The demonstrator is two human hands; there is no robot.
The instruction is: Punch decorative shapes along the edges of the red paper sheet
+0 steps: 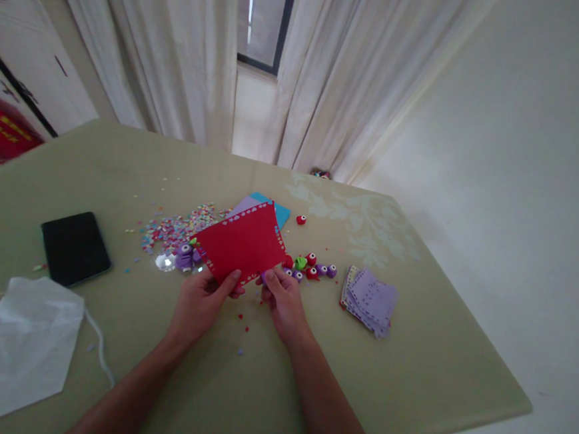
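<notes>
My left hand (210, 296) pinches a red card (245, 240) by its lower edge, thumb on top. Small cut-out shapes run along the card's borders. At the lower right corner of the card, my right hand (283, 300) is closed around a small purple craft punch (264, 278), mostly hidden by the fingers. Just beyond that hand stand several small red, purple and green punches (311, 259). Left of the card, partly behind it, is another purple punch (185, 257). Blue and lilac sheets (280, 214) lie behind the card.
Colourful paper confetti (173, 231) is heaped behind and left of the card. A stack of punched lilac cards (373, 298) lies to the right. On the left are a black tablet (75, 248) and a white cloth bag (24, 340) with a cord. One red punch (301, 220) stands apart.
</notes>
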